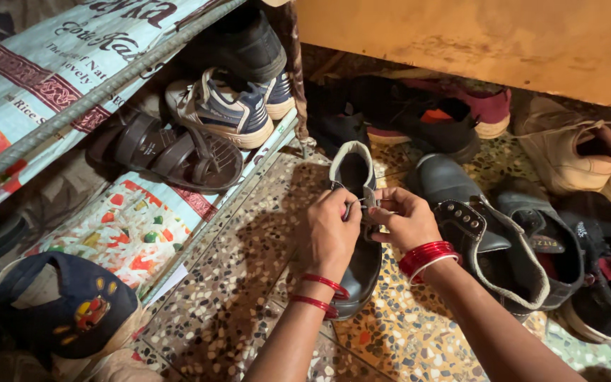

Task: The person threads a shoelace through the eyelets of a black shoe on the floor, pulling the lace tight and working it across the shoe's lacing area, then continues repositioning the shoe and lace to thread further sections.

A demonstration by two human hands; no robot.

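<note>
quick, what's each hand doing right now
Left hand: closed, pinching a lace on the black shoe.
Right hand: closed, pinching the lace too.

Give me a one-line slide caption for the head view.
Both hands, left and right, work the laces of a black ankle boot on a terrazzo floor beside a shoe rack.

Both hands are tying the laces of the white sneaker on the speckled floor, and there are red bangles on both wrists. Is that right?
Not quite. The head view shows the left hand and right hand working the laces on a black shoe with a grey collar, not a white sneaker. It does stand on the speckled floor, and red bangles circle both wrists.
</note>
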